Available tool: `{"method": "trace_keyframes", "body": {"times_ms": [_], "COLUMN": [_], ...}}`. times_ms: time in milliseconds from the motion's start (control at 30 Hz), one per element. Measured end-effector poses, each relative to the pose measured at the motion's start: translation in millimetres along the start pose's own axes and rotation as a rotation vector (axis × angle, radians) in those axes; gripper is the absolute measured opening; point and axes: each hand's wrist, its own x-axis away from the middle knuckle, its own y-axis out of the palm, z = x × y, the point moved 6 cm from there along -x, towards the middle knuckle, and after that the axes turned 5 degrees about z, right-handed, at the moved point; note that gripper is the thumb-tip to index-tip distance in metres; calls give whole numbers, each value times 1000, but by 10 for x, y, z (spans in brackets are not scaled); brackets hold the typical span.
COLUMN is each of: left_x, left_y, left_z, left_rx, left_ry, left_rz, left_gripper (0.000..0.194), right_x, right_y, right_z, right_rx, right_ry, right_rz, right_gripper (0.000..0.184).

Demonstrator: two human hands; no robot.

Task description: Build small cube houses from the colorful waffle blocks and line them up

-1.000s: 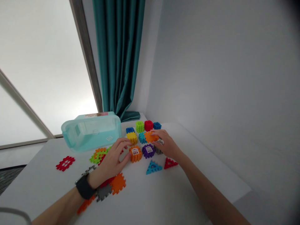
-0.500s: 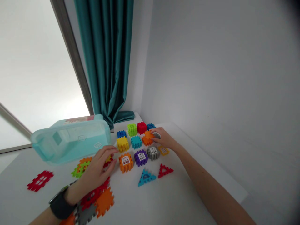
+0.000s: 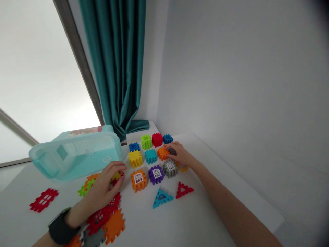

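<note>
My left hand (image 3: 105, 185) hovers over or rests on flat interlocking tiles, thumb and fingers apart; a yellow tile (image 3: 116, 177) shows between them. My right hand (image 3: 183, 155) reaches to the far right of the block group. Its thumb and fingertips curve round a dark grey toothed piece (image 3: 172, 151), beside an orange block (image 3: 162, 153). Nearer stand a grey block (image 3: 170, 168), a purple block (image 3: 156, 174) and an orange window block (image 3: 138, 180). Under the right wrist, a yellow-orange window tile (image 3: 183, 167) is partly hidden.
A clear teal bin (image 3: 77, 164) lies on its side at the left. Red tiles (image 3: 99, 219), an orange tile (image 3: 114, 225) and a red window tile (image 3: 44, 200) lie in front. Blue (image 3: 162, 198) and red triangles (image 3: 184, 189) lie nearer me. A wall rises at the right.
The orange tile that was raised at my right fingertips now sits lower, level with the orange block. My left hand has shifted slightly left. The view has moved a little.
</note>
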Motion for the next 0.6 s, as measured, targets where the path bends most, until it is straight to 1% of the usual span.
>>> {"method": "trace_keyframes", "body": {"times_ms": [200,400,600], "left_x": [-3,18,60], "left_y": [32,47,89], "left_z": [12,11,-37], "left_rx": [-9,-6,-5], "left_ry": [-20,-14,-14], "left_rz": [-56,-70,-74], "left_gripper": [21,21,21], "right_x": [14,23,14], "right_y": [20,36,-1], "right_z": [1,0,-33], "right_rx": [30,48,34], "right_ry": [1,22,12], "right_rz": [-26,-34,-7], "right_gripper": [30,31,28]}}
